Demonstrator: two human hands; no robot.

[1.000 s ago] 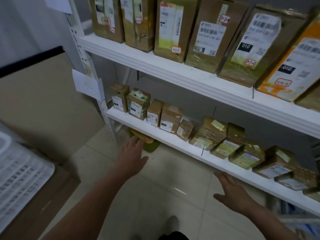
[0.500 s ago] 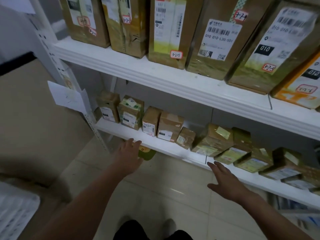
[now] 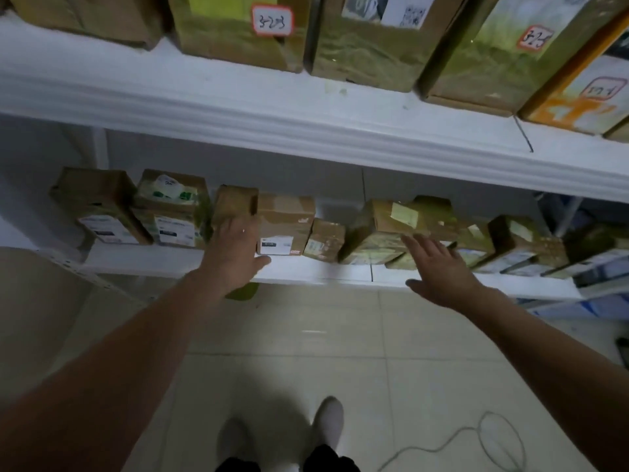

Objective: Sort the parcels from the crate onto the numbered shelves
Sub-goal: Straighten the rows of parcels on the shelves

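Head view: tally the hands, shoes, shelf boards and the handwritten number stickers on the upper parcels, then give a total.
Hands: 2, left hand and right hand
Shoes: 2, left shoe and right shoe
Shelf boards: 2, upper shelf and lower shelf
Stickers: 3, left sticker, middle sticker, right sticker
Total: 9

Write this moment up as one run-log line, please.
left hand: open, at brown parcel, lower shelf | right hand: open, at leaning parcel | held: nothing
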